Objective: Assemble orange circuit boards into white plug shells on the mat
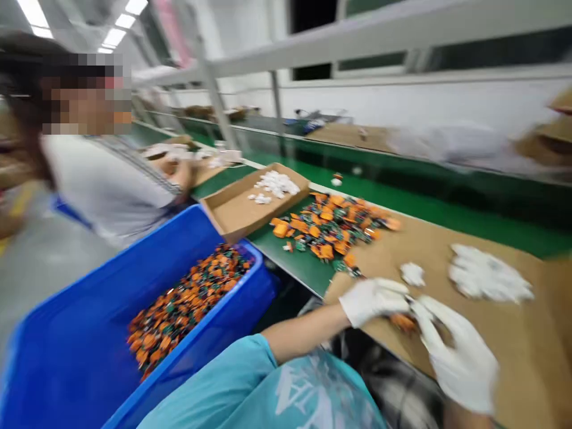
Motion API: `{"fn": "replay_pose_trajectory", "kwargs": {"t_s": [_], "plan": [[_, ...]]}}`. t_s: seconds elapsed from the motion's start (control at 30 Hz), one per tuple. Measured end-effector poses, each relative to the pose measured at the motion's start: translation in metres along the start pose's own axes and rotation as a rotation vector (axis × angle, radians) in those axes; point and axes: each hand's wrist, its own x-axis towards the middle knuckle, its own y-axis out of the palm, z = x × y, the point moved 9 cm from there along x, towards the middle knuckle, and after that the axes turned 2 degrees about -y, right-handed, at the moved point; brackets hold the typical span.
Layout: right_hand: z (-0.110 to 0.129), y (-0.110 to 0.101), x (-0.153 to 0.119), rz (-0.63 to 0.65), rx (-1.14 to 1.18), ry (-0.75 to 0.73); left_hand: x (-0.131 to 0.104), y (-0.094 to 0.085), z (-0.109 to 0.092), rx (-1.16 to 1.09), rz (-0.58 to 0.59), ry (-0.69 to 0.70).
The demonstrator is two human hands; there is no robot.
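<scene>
My left hand (375,299) and my right hand (462,351), both in white gloves, meet at the fingertips over the cardboard sheet. Between them is a small orange part (403,323) with a dark bit at the fingertips; blur and the fingers hide its details. Both hands are closed in a pinch around it. Just beyond the hands lies a small cluster of white pieces (412,274). A larger heap of white pieces (489,275) is to the right. A pile of orange, green and black parts (333,225) spreads out ahead of my left hand.
A blue bin (67,333) with many similar orange and green parts (187,304) stands at my left. A cardboard tray (232,208) holds white pieces (277,183). The green belt (447,208) runs behind the cardboard. A co-worker (107,179) is at the left.
</scene>
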Motion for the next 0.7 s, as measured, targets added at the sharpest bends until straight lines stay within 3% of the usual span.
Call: {"fn": "replay_pose_trajectory", "kwargs": {"t_s": [0.13, 0.3, 0.43, 0.53, 0.7], "plan": [[-0.007, -0.030, -0.020, -0.118, -0.049, 0.052, 0.001, 0.008, -0.007, -0.253, 0.037, -0.069], [-0.002, -0.021, -0.008, -0.147, 0.025, -0.037, 0.001, 0.008, -0.004, -0.281, 0.043, -0.097], [0.008, -0.012, -0.005, -0.074, 0.082, -0.133, -0.001, 0.006, -0.004, -0.298, 0.040, -0.084], [0.000, -0.007, -0.005, -0.035, 0.210, -0.038, -0.001, 0.005, -0.005, -0.293, 0.021, -0.076], [-0.021, 0.004, -0.010, -0.073, 0.584, 0.227, -0.001, 0.004, -0.003, -0.293, 0.033, -0.081]]}}
